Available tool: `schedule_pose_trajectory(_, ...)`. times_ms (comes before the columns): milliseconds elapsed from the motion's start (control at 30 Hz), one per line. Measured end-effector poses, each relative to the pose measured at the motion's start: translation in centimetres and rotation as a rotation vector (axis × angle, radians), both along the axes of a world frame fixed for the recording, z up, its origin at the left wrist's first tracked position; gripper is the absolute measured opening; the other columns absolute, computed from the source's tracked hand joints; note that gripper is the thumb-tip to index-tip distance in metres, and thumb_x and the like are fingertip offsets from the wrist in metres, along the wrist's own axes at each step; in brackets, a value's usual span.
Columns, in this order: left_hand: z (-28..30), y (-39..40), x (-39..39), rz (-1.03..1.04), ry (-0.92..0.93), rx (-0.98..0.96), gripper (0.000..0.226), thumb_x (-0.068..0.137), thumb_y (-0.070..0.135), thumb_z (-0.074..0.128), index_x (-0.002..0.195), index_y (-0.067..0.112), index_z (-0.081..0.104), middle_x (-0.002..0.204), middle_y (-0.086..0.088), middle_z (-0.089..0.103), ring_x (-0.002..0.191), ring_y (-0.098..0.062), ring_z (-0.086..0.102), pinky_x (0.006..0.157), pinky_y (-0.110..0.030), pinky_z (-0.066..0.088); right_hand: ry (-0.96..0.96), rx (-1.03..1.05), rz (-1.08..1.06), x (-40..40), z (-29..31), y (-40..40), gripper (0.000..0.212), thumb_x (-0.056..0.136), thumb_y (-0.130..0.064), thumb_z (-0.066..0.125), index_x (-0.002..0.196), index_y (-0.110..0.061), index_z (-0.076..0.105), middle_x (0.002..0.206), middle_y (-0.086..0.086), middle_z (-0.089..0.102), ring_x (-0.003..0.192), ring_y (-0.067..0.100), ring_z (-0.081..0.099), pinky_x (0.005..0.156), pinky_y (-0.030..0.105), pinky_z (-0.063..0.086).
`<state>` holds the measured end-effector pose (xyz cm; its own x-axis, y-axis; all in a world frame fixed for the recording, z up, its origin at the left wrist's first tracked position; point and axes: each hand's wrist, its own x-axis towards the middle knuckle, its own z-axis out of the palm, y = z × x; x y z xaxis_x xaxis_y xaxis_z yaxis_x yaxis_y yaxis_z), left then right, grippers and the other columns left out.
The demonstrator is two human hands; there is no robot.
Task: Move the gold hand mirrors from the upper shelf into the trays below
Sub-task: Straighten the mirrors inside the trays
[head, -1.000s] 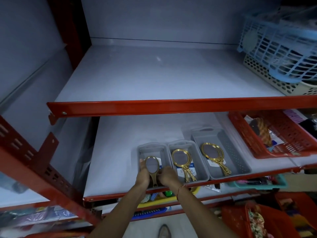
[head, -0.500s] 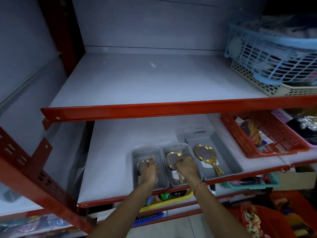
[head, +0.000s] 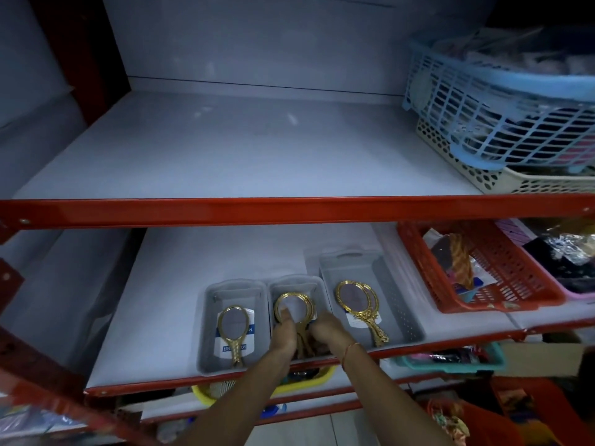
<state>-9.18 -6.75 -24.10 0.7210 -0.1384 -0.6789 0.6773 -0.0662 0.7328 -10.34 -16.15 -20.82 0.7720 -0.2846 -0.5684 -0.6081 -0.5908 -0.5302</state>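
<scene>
I am settling gold mirrors (head: 293,309) into the middle tray (head: 273,292), left hand (head: 285,333) and right hand (head: 328,331) curled around their handles; next I judge I should be letting go.

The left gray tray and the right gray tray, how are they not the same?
The left gray tray is smaller; the right gray tray is longer and wider. The left one holds a single gold mirror; the right one holds stacked gold mirrors. Both are gray and sit on the lower shelf.

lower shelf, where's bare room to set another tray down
The lower shelf is bare left of the left grey tray and behind all three grey trays. It is crowded from the middle tray, where both hands work, through the right tray to the red basket.
</scene>
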Motion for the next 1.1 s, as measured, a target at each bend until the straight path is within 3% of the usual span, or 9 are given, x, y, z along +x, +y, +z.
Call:
schedule_pose_trajectory(100, -0.2, -0.4, 0.2, 0.065, 0.005, -0.013, 0.074, 0.099, 0.058, 0.017, 0.145, 0.006, 0.041, 0.144, -0.017, 0.05, 0.134, -0.031, 0.046, 0.117, -0.041, 0.034, 0.015, 0.141, -0.038, 0.3, 0.0, -0.6, 0.016, 0.089, -0.011, 0.047, 0.098, -0.009, 0.06, 0.122, 0.021, 0.065, 0.111, 0.035, 0.062, 0.098, 0.045, 0.05)
schedule_pose_trajectory(267, -2.7, -0.9, 1.1, 0.169, 0.029, -0.073, 0.083, 0.092, 0.069, 0.02, 0.13, 0.007, 0.059, 0.125, -0.017, 0.065, 0.118, -0.031, 0.059, 0.11, -0.047, 0.044, 0.102, 0.308, -0.15, 0.0, 0.6, -0.6, 0.026, 0.092, -0.013, 0.05, 0.113, -0.002, 0.061, 0.116, 0.022, 0.066, 0.111, 0.036, 0.063, 0.096, 0.044, 0.053)
schedule_pose_trajectory(400, -4.9, -0.8, 1.6, 0.183, 0.036, -0.051, 0.087, 0.088, 0.074, 0.021, 0.125, 0.008, 0.064, 0.118, -0.015, 0.069, 0.116, -0.032, 0.061, 0.109, -0.049, 0.045, 0.046, 0.34, -0.14, 0.1, 0.0, -0.1, 0.011, 0.089, -0.018, 0.055, 0.098, -0.013, 0.06, 0.118, 0.016, 0.067, 0.103, 0.03, 0.065, 0.09, 0.038, 0.053)
schedule_pose_trajectory(467, -5.5, -0.6, 1.6, 0.185, 0.049, -0.043, 0.098, 0.076, 0.084, 0.024, 0.125, 0.011, 0.064, 0.118, -0.014, 0.07, 0.115, -0.032, 0.062, 0.108, -0.049, 0.045, 0.038, 0.348, -0.162, 0.2, -0.3, -0.1, 0.006, 0.088, -0.019, 0.056, 0.089, -0.015, 0.061, 0.117, 0.015, 0.069, 0.093, 0.025, 0.065, 0.083, 0.035, 0.054)
schedule_pose_trajectory(567, -5.1, -0.3, 1.5, 0.112, 0.088, -0.035, 0.122, 0.05, 0.099, 0.022, 0.128, 0.013, 0.061, 0.123, -0.015, 0.068, 0.118, -0.032, 0.061, 0.11, -0.048, 0.043, 0.045, 0.37, -0.165, 0.3, -0.4, -0.1, 0.015, 0.088, -0.025, 0.055, 0.096, -0.015, 0.062, 0.117, 0.014, 0.069, 0.103, 0.028, 0.066, 0.088, 0.037, 0.054)
schedule_pose_trajectory(733, -1.7, -0.5, 0.7, 0.087, 0.072, 0.023, 0.1, 0.08, 0.082, 0.014, 0.139, 0.01, 0.051, 0.133, -0.018, 0.06, 0.124, -0.032, 0.055, 0.113, -0.048, 0.039, 0.099, 0.371, -0.163, 0.2, 0.3, -0.5, 0.018, 0.089, -0.027, 0.053, 0.091, -0.011, 0.061, 0.109, 0.016, 0.07, 0.102, 0.031, 0.067, 0.091, 0.04, 0.054)
schedule_pose_trajectory(900, 2.9, -2.1, -0.6, 0.048, -0.242, 0.253, 0.06, 0.104, 0.043, 0.02, 0.135, 0.004, 0.052, 0.135, -0.021, 0.056, 0.126, -0.036, 0.05, 0.108, -0.037, 0.038, -0.012, 0.288, -0.204, 1.5, 1.9, -3.4, 0.015, 0.079, -0.007, 0.056, 0.063, -0.007, 0.058, 0.066, 0.014, 0.067, 0.062, 0.025, 0.063, 0.068, 0.033, 0.056)
schedule_pose_trajectory(1000, 3.7, -4.7, -0.3, 0.086, -0.36, 0.193, 0.045, 0.104, 0.03, 0.033, 0.107, -0.001, 0.065, 0.111, -0.024, 0.066, 0.108, -0.038, 0.06, 0.099, -0.042, 0.047, -0.115, 0.275, -0.318, 2.6, 2.2, -7.5, 0.009, 0.068, -0.007, 0.058, 0.06, -0.008, 0.063, 0.058, 0.01, 0.064, 0.061, 0.027, 0.067, 0.071, 0.039, 0.06)
schedule_pose_trajectory(1100, 3.3, -8.5, 0.6, -0.038, -0.295, 0.044, 0.038, 0.093, 0.039, 0.041, 0.087, 0.011, 0.067, 0.101, -0.019, 0.069, 0.097, -0.035, 0.064, 0.093, -0.042, 0.051, -0.181, 0.238, -0.407, 3.3, -0.5, -12.8, 0.009, 0.063, -0.01, 0.061, 0.058, -0.003, 0.063, 0.062, 0.013, 0.065, 0.059, 0.028, 0.067, 0.066, 0.042, 0.059)
